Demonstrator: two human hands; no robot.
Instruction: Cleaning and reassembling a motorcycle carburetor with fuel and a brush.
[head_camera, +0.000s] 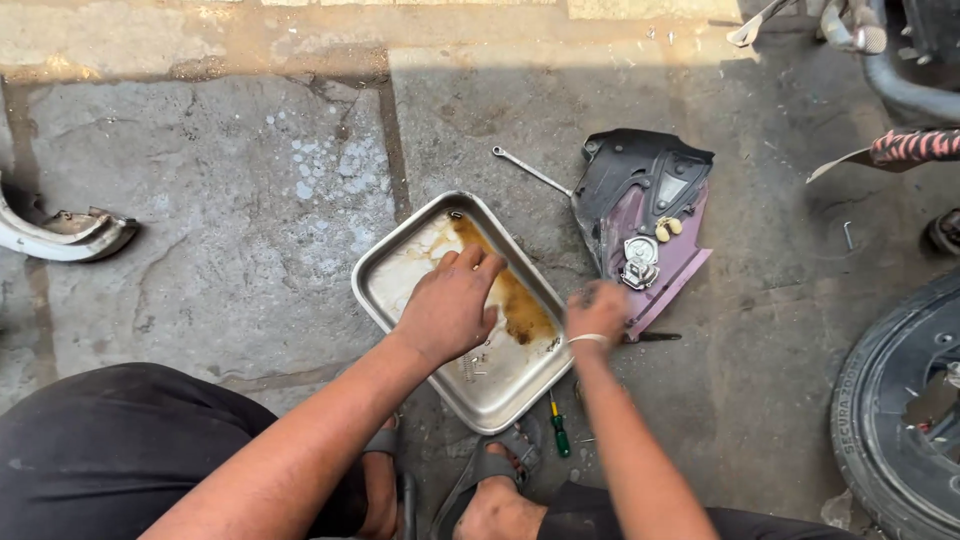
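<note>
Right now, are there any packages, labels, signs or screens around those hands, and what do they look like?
No packages, signs or screens.
Tyre, lower right edge: black rubber, curved sidewall with small raised lettering moulded in the same black.
Round metal tag on the purple and black panel, right of the tray: small silver disc, too small to make out.

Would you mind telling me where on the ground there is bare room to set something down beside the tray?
The widest bare patch is the concrete slab left of the metal tray, up to the curved white part. Concrete beyond the wrench is also open. Right of the tray it is crowded: right hand, purple-and-black panel, screwdriver, tyre.
</note>
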